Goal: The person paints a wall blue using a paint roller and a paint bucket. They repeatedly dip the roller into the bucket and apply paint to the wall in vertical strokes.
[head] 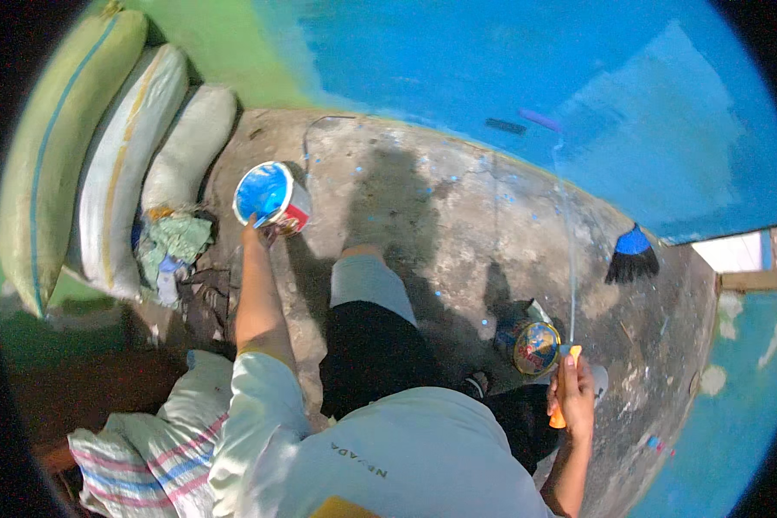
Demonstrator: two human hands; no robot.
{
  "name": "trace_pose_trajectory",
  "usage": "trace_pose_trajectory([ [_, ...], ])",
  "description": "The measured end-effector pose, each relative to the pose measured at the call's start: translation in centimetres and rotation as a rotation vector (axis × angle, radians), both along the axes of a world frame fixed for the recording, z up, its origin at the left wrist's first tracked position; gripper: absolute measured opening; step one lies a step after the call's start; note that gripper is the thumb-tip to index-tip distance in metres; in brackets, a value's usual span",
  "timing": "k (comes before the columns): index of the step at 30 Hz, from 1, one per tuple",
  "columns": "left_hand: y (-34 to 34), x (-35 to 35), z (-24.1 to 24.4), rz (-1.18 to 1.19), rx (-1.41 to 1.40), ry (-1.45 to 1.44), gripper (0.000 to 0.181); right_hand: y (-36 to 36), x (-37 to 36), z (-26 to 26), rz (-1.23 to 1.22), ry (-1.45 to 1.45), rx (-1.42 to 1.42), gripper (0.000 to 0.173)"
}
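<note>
My left hand (263, 230) grips the near rim of a white plastic paint bucket (298, 202). Blue paint (267, 188) coats the inside of this tilted bucket. On the right, my right hand (576, 391) is closed around the orange handle (558, 416) of a paint roller. Its long thin metal rod (572, 272) reaches away from me to the blue-violet roller sleeve (540, 120). The sleeve is at the blue painted wall (453, 58), low down, with its shadow beside it; whether it touches the wall I cannot tell.
Several stuffed woven sacks (126, 139) lean at the left, with crumpled cloths (180, 236) by them. A striped sack (149, 466) lies at lower left. A round tin (536, 348) stands by my right leg. A blue-and-black broom head (633, 252) rests near the wall. Blue drops speckle the concrete floor (466, 213).
</note>
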State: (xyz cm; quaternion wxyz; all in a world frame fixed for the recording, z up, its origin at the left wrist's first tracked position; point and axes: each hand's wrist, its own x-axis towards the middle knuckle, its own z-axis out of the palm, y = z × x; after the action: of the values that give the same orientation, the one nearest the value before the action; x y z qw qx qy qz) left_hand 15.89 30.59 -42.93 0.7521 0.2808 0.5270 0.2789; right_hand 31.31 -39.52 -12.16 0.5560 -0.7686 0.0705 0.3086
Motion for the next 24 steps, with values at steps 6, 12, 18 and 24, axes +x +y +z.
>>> trace_pose_trajectory([
  [6, 3.1, -1.9, -5.3, -0.277, 0.230, -0.076, 0.031, -0.3, 0.6, 0.1, 0.016, 0.036, -0.053, 0.026],
  [12, 1.3, 2.6, -7.0, -0.212, 0.150, -0.097, 0.032, -1.7, 0.2, 1.2, -0.035, 0.069, -0.044, 0.027],
  [18, -10.9, 12.7, 2.3, -0.051, -0.035, -0.020, 0.031, -3.2, 0.0, 3.7, -0.058, 0.049, -0.159, 0.026],
  [24, -22.2, 17.7, 3.3, -0.161, -0.018, -0.221, 0.043, -4.5, -0.3, 7.4, 0.024, -0.017, -0.227, 0.026],
])
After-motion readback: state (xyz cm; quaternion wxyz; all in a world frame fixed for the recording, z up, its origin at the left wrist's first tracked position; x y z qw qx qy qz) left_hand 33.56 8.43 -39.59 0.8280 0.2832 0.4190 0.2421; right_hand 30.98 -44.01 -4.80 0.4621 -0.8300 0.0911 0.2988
